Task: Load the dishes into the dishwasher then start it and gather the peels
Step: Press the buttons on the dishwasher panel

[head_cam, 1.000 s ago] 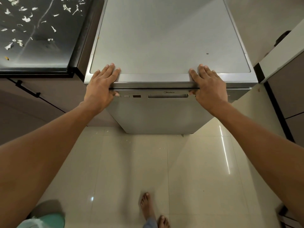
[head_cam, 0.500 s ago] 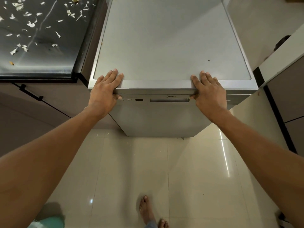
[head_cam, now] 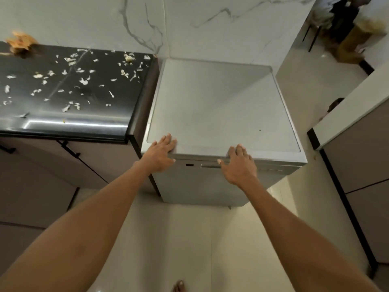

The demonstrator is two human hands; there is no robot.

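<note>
Hands come first here: we see our left hand point(head_cam: 160, 155) laid flat on the front left corner of the dishwasher point(head_cam: 212, 106), fingers spread over the top edge and the thumb hooked just under the lip. Its grip is loose and open, pressing on the corner, closed round nothing. Our right hand point(head_cam: 239, 165) rests farther along the same front edge, near the middle, fingers splayed on the top and the thumb pointing left across the door's upper strip. That grip too is open and holds nothing.

The dishwasher is a grey, freestanding box with its door shut, standing in the corner against the marble wall point(head_cam: 210, 24). Beside our right thumb we make out the recessed handle slot point(head_cam: 210, 166), and to its left a small dark display point(head_cam: 189, 165). A few faint marks on the strip right of our right hand may be buttons; we cannot tell.

Just left of the machine, touching its side, runs the black counter point(head_cam: 69, 121). Pale peels point(head_cam: 84, 81) lie scattered loosely over most of it, and a brownish heap point(head_cam: 20, 44) sits at its far left back corner, too blurred to identify. Below us the tiled floor point(head_cam: 168, 249) is glossy, with a bare foot point(head_cam: 179, 286) at the bottom edge.
</note>
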